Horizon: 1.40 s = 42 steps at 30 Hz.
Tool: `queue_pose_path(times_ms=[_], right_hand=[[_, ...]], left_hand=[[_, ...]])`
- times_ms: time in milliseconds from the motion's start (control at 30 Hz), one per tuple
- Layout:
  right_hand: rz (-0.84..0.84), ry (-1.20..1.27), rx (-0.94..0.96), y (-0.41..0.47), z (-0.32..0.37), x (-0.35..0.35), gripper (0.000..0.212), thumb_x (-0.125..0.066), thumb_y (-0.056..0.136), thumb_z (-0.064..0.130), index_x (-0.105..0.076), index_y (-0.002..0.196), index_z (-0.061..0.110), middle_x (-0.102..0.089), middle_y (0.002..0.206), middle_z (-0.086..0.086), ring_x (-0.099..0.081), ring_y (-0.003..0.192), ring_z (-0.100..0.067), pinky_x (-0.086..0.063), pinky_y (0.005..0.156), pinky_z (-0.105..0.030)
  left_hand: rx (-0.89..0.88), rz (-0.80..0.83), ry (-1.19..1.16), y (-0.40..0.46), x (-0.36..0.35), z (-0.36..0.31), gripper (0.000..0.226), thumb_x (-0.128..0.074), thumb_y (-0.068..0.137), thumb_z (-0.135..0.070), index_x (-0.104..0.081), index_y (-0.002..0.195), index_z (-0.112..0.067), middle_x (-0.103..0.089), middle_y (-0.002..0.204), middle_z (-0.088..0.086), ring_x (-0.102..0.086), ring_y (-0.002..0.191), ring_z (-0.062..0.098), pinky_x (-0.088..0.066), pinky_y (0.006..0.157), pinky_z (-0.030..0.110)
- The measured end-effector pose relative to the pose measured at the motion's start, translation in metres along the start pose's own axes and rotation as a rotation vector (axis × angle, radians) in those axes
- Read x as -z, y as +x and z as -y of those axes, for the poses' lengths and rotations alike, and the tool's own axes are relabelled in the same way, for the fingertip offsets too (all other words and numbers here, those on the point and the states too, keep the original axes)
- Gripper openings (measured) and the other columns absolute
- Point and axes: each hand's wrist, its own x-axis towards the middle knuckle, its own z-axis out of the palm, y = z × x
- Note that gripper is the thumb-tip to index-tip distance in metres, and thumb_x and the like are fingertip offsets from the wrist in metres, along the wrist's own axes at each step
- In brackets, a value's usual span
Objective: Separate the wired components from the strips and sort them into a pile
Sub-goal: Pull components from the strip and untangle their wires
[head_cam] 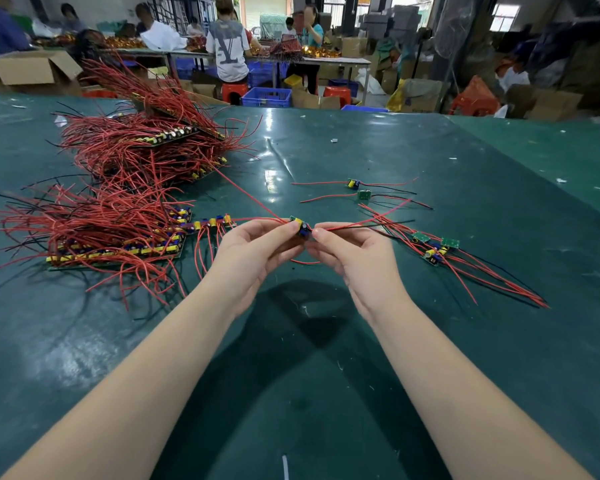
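My left hand (253,251) and my right hand (354,252) meet above the green table (326,358), both pinching the end of a strip (300,226) of small green boards with yellow and blue parts and red wires. The strip runs left from my fingers to further boards (210,223). Right of my right hand lies a small pile of separated wired components (433,247), their red and black wires fanning toward the right. Two more separated components (358,189) lie farther back. Stacks of unseparated strips (118,237) with tangled red wires sit at the left.
A taller heap of wired strips (160,140) rises at the back left. Beyond the table's far edge are blue crates (269,97), red stools, cardboard boxes and several people at another bench. A small white scrap (334,141) lies mid-table.
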Motion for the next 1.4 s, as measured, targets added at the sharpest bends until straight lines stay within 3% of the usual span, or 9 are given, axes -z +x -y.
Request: queue_pose_path(times_ms=[200, 300, 467, 633, 900, 1267, 1400], right_hand=[[-0.025, -0.199, 0.098, -0.0003, -0.0012, 0.0007, 0.006, -0.073, 0.079, -0.002, -0.071, 0.081, 0.004, -0.074, 0.078, -0.012, -0.071, 0.075, -0.023, -0.058, 0.072, -0.028], [-0.031, -0.245, 0.124, -0.0018, -0.0013, -0.0009, 0.003, -0.07, 0.081, -0.003, -0.07, 0.084, -0.001, -0.073, 0.078, -0.014, -0.072, 0.075, -0.023, -0.057, 0.069, -0.026], [-0.06, 0.041, 0.005, -0.0036, 0.0009, -0.0048, 0.006, -0.061, 0.088, -0.006, -0.065, 0.086, -0.002, -0.072, 0.082, -0.015, -0.072, 0.073, -0.025, -0.058, 0.071, -0.029], [-0.089, 0.147, -0.051, -0.004, 0.002, -0.0078, 0.005, -0.058, 0.09, -0.005, -0.062, 0.093, -0.005, -0.071, 0.085, -0.017, -0.071, 0.068, -0.022, -0.057, 0.066, -0.025], [-0.118, 0.354, -0.27, -0.0053, 0.0054, -0.0055, 0.008, -0.059, 0.089, -0.006, -0.064, 0.084, -0.002, -0.072, 0.069, -0.01, -0.07, 0.059, -0.014, -0.055, 0.055, -0.019], [-0.138, 0.189, -0.165, -0.0001, 0.0067, -0.0002, 0.012, -0.071, 0.078, -0.009, -0.064, 0.078, 0.001, -0.071, 0.071, -0.012, -0.07, 0.062, -0.018, -0.056, 0.062, -0.021], [-0.171, 0.261, -0.234, -0.0007, 0.0066, 0.0007, 0.019, -0.07, 0.076, -0.012, -0.06, 0.074, 0.004, -0.07, 0.064, -0.012, -0.07, 0.057, -0.018, -0.055, 0.058, -0.02]], left_hand=[[-0.101, 0.0, 0.26, 0.0001, 0.0018, 0.0032, 0.004, -0.068, 0.085, -0.007, -0.07, 0.089, -0.007, -0.074, 0.086, 0.01, -0.068, 0.08, 0.017, -0.057, 0.079, 0.025], [-0.135, -0.029, 0.338, 0.002, 0.0048, 0.0058, 0.006, -0.071, 0.084, -0.01, -0.074, 0.089, -0.011, -0.074, 0.09, 0.011, -0.068, 0.082, 0.018, -0.056, 0.084, 0.031], [-0.127, -0.015, 0.24, 0.0004, 0.0016, 0.0072, 0.007, -0.069, 0.085, -0.008, -0.074, 0.089, -0.01, -0.075, 0.09, 0.01, -0.069, 0.086, 0.02, -0.056, 0.083, 0.029], [-0.156, 0.001, 0.214, -0.0026, -0.0019, 0.008, 0.008, -0.068, 0.085, -0.006, -0.075, 0.087, -0.011, -0.075, 0.088, 0.01, -0.069, 0.085, 0.021, -0.056, 0.085, 0.032], [-0.214, 0.027, 0.229, -0.0044, -0.0041, 0.0094, 0.015, -0.071, 0.083, -0.004, -0.078, 0.08, -0.016, -0.075, 0.085, 0.008, -0.07, 0.08, 0.019, -0.057, 0.084, 0.031], [-0.142, 0.017, 0.187, -0.0022, -0.0023, 0.0062, 0.006, -0.071, 0.082, -0.003, -0.074, 0.086, -0.007, -0.074, 0.082, 0.008, -0.07, 0.08, 0.018, -0.057, 0.078, 0.027], [-0.118, 0.031, 0.178, -0.0016, -0.0011, 0.0058, 0.006, -0.07, 0.082, -0.002, -0.073, 0.087, -0.004, -0.073, 0.08, 0.01, -0.07, 0.078, 0.019, -0.057, 0.076, 0.026]])
